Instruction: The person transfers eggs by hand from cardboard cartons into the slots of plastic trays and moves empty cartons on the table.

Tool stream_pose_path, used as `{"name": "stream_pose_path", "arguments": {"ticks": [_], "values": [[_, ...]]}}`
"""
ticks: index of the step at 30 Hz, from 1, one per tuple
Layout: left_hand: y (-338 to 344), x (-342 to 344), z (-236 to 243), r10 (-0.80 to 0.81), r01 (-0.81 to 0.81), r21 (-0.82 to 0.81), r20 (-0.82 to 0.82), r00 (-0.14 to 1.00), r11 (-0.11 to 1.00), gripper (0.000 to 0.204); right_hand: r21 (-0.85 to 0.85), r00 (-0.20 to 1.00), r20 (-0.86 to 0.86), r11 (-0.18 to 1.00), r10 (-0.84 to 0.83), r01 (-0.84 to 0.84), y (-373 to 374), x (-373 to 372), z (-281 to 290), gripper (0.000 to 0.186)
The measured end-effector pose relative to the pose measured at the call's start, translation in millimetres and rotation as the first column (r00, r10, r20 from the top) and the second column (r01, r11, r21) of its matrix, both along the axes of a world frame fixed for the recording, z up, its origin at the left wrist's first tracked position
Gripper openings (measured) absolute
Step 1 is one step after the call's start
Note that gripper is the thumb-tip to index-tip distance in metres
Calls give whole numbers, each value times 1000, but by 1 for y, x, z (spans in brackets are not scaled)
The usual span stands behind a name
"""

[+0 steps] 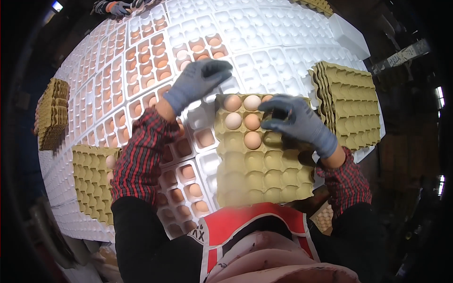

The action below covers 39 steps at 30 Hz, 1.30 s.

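Observation:
My left hand, in a grey glove with a dark palm, hovers over the white foam egg trays. Its fingers are curved and apart from the thumb, with no egg visible between them. My right hand, gloved alike, reaches over the olive pulp egg tray in front of me, thumb and fingers apart. Beside its fingertips sit a brown egg and a partly hidden one. Several eggs, among them a paler egg, fill cups at the tray's far left; the nearer cups hold none.
Brown eggs lie in many foam trays to the left. Stacked pulp trays stand at the right, far left and near left. A white foam block is at the back right. Another person's gloved hand shows at the top.

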State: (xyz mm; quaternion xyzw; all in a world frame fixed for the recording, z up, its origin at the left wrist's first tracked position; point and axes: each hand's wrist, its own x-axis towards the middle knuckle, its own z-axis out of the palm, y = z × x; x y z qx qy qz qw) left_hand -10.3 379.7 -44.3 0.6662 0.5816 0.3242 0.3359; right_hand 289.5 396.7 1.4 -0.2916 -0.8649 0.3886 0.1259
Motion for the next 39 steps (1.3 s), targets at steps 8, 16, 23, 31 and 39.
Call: {"name": "stream_pose_path", "arguments": {"ticks": [8,16,23,31,39], "values": [[-102,62,2,-16,94,120,-527,849,988,47,228,998,49,974,-25,13,-76,-5,-37,47],[-88,97,17,-33,110,141,-464,885,984,27,318,991,123,948,-49,7,16,5,-27,48],[-85,90,12,-47,67,61,-293,955,996,24,78,988,-31,985,-150,152,22,8,-28,49],[-63,16,18,49,-62,182,73,996,981,52,-631,946,-199,772,-257,77,32,-11,-5,46],[-46,43,6,-29,39,-3,-734,678,999,33,470,798,571,873,-193,-125,8,-66,-18,45]]}}
